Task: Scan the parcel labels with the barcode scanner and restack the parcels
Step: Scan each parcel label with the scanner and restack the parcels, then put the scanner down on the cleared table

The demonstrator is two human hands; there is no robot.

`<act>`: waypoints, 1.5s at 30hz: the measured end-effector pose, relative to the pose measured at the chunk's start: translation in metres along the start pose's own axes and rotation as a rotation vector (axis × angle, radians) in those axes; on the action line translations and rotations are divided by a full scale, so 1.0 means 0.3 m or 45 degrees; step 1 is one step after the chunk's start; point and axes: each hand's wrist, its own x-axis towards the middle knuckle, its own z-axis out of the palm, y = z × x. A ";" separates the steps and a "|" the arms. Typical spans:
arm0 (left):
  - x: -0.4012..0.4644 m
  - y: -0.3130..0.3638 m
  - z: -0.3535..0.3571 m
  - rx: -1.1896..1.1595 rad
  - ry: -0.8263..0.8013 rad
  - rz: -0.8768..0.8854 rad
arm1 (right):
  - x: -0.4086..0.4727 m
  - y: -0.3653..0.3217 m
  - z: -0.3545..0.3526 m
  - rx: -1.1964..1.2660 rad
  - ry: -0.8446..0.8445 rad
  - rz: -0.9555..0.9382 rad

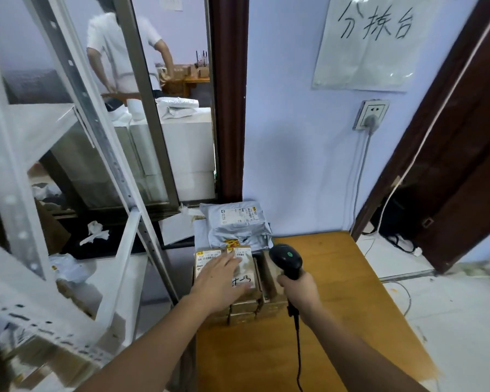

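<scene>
Two hands busy: your left hand [220, 279] flat, fingers spread, on top cardboard parcel [242, 274] of stack at wooden surface [348, 292] back-left; right hand [300, 290] gripping black barcode scanner [286, 260] upright just beside it; grey mailer bag [235, 224] behind.

Parcel sorting room — labelled parcels [232, 267] stacked; metal shelving [77, 89]; scanner [287, 260].

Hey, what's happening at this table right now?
A person is scanning parcels at a wooden table. The right hand grips a black barcode scanner, its head aimed toward the parcels. The left hand lies flat on the top cardboard box of a small stack, partly covering its labels. Behind the boxes sits a grey mailer bag against the wall. The scanner's cable hangs down toward the person.
</scene>
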 end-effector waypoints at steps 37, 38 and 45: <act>0.188 1.008 -0.045 0.105 0.057 0.085 | 0.098 -0.059 -1.095 -0.392 -0.036 -0.334; 0.205 1.019 -0.038 0.098 0.049 0.085 | 0.119 -0.060 -1.108 -0.394 -0.022 -0.329; 0.365 1.130 0.039 0.105 0.012 0.020 | 0.347 -0.052 -1.224 -0.386 -0.044 -0.333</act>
